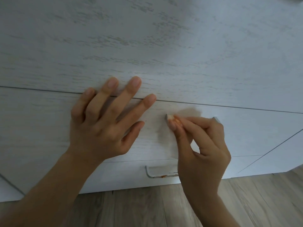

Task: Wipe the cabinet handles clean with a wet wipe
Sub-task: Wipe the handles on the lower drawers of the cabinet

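- Pale whitewashed wood-grain cabinet (164, 46) fills most of the view, grain horizontal.
- Thin dark gap lines (229, 106) split its front into panels.
- Angled side panel (278, 153) at right, diagonal seam.
- Grey-brown plank floor (164, 207) below, meeting the cabinet base.
- Light dim, soft, bluish.

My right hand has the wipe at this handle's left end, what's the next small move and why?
Probably slide the wipe rightward along the upper handle: the right hand pinches it at the left end. The lower handle shows an orange smear too.
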